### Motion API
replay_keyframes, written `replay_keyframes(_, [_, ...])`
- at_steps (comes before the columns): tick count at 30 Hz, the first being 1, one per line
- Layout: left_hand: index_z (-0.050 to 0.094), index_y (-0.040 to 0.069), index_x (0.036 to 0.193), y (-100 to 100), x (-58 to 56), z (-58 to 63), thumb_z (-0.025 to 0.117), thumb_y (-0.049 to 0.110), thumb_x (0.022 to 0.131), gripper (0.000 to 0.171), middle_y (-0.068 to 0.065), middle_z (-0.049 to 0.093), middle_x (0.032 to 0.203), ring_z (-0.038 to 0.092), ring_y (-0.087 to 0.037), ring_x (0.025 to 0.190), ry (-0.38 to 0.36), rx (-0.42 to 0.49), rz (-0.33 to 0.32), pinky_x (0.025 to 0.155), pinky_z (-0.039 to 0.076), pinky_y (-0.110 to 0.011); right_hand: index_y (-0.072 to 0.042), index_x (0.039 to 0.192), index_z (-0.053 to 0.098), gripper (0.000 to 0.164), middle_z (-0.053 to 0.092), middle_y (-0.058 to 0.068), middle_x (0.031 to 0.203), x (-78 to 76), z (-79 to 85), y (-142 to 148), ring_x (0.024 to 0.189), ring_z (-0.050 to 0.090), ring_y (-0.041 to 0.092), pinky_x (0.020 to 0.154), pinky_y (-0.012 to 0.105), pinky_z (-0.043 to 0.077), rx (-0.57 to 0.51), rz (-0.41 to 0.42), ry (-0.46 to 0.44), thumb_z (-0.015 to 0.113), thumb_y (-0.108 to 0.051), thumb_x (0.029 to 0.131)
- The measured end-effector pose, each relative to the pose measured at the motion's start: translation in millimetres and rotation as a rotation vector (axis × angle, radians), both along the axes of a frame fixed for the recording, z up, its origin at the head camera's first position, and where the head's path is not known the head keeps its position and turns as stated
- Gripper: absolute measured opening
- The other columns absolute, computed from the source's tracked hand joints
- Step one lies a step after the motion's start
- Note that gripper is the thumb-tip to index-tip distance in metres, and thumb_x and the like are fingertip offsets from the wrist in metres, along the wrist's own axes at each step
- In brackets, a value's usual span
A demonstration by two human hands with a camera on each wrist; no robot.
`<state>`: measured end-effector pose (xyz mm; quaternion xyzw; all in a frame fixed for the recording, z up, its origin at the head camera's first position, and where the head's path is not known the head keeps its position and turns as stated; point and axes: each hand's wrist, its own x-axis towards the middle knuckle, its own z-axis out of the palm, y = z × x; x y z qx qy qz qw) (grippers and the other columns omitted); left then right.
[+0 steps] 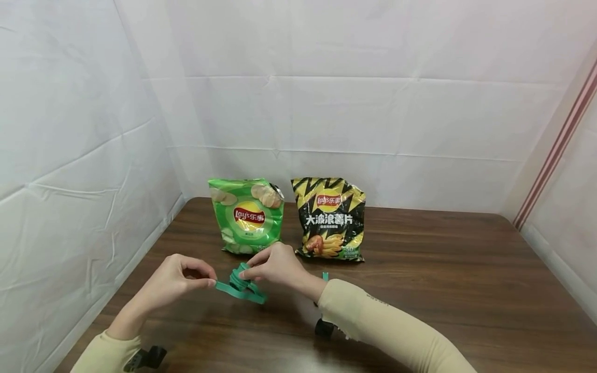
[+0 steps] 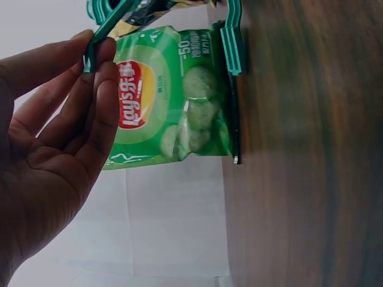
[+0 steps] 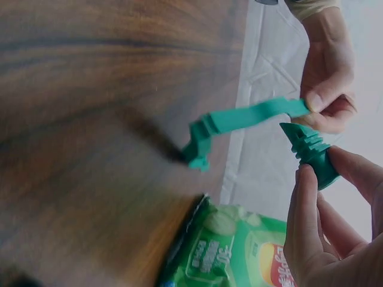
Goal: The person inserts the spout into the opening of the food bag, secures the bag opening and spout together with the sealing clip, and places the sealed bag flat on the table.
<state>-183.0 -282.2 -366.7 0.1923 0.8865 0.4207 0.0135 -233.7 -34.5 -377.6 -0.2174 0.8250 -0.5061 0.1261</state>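
My left hand [image 1: 172, 280] pinches one end of a long green plastic bag clip [image 3: 239, 118] between thumb and fingertips. The clip's bent far part hangs away from that hand, above the wooden table. Just right of it, my right hand [image 1: 278, 265] holds a small green ribbed, cap-like piece [image 3: 311, 149] between thumb and fingers. In the right wrist view, the ribbed piece and the clip look apart. Behind the hands stands a green Lay's chip bag [image 1: 247, 220]. A black-and-yellow Lay's bag [image 1: 329, 223] stands to its right.
Another small green piece [image 1: 325, 276] shows beside my right sleeve [image 1: 373, 316], which hides part of it. The brown wooden table [image 1: 443, 259] reaches back to white cloth walls [image 1: 350, 114] behind and at both sides.
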Motion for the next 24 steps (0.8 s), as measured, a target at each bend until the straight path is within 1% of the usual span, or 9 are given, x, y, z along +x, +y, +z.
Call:
replay_keyframes(3, [0.073, 0.016, 0.083, -0.7, -2.0, -4.9, 0.074, 0.024, 0.082, 0.008, 0.003, 0.070, 0.077, 0.063, -0.009, 0.069, -0.015, -0.024, -0.021, 0.062, 0.051, -0.025, -0.018, 0.086, 0.078, 0.022, 0.073, -0.007, 0.071, -3.2, 2.4, 4.0, 0.068, 0.071, 0.018, 0.059, 0.024, 0.052, -0.001, 0.011, 0.015, 0.083, -0.035, 0.071])
replay_keyframes(6, [0.072, 0.017, 0.083, -1.9, -4.4, -10.1, 0.074, 0.024, 0.082, 0.008, 0.003, 0.069, 0.077, 0.061, -0.009, 0.069, -0.040, -0.030, -0.037, 0.061, 0.050, -0.025, -0.017, 0.088, 0.078, 0.023, 0.073, -0.004, 0.069, -7.6, 4.7, 9.1, 0.068, 0.071, 0.019, 0.058, 0.026, 0.053, 0.003, 0.004, 0.026, 0.083, -0.033, 0.071])
replay_keyframes(10, [0.072, 0.017, 0.084, -4.6, -8.7, -15.7, 0.074, 0.025, 0.082, 0.008, 0.001, 0.069, 0.077, 0.060, -0.009, 0.067, -0.066, -0.033, -0.054, 0.059, 0.050, -0.025, -0.016, 0.091, 0.078, 0.025, 0.074, -0.001, 0.073, -13.3, 8.6, 16.9, 0.069, 0.072, 0.020, 0.060, 0.026, 0.054, -0.008, -0.011, 0.022, 0.083, -0.031, 0.072])
replay_keyframes(14, [0.072, 0.016, 0.085, -8.2, -13.9, -19.9, 0.074, 0.024, 0.082, 0.009, 0.000, 0.070, 0.078, 0.061, -0.009, 0.068, -0.099, -0.039, -0.081, 0.059, 0.050, -0.026, -0.017, 0.092, 0.078, 0.028, 0.074, -0.003, 0.076, -17.3, 11.4, 24.4, 0.070, 0.070, 0.010, 0.065, 0.024, 0.053, 0.030, -0.038, 0.069, 0.083, -0.034, 0.071])
replay_keyframes(17, [0.072, 0.014, 0.087, -10.3, -17.3, -22.7, 0.075, 0.023, 0.081, 0.011, 0.000, 0.070, 0.079, 0.062, -0.010, 0.070, -0.125, -0.048, -0.112, 0.061, 0.050, -0.026, -0.019, 0.091, 0.078, 0.028, 0.074, -0.004, 0.078, -18.6, 12.6, 28.9, 0.070, 0.067, 0.005, 0.067, 0.023, 0.052, 0.052, -0.049, 0.094, 0.083, -0.036, 0.071])
replay_keyframes(21, [0.072, 0.013, 0.087, -12.2, -21.1, -25.7, 0.076, 0.022, 0.080, 0.012, 0.001, 0.070, 0.078, 0.062, -0.010, 0.070, -0.150, -0.070, -0.140, 0.062, 0.051, -0.026, -0.019, 0.092, 0.078, 0.028, 0.074, -0.003, 0.079, -19.8, 13.5, 33.4, 0.070, 0.067, 0.006, 0.065, 0.025, 0.053, 0.053, -0.044, 0.081, 0.083, -0.036, 0.071])
replay_keyframes(24, [0.072, 0.012, 0.087, -12.8, -24.9, -28.3, 0.077, 0.021, 0.079, 0.013, 0.001, 0.070, 0.078, 0.063, -0.009, 0.070, -0.162, -0.086, -0.155, 0.062, 0.052, -0.026, -0.021, 0.092, 0.078, 0.028, 0.074, -0.005, 0.082, -21.7, 13.7, 36.6, 0.071, 0.066, 0.006, 0.062, 0.026, 0.052, 0.070, -0.060, 0.089, 0.083, -0.038, 0.070])
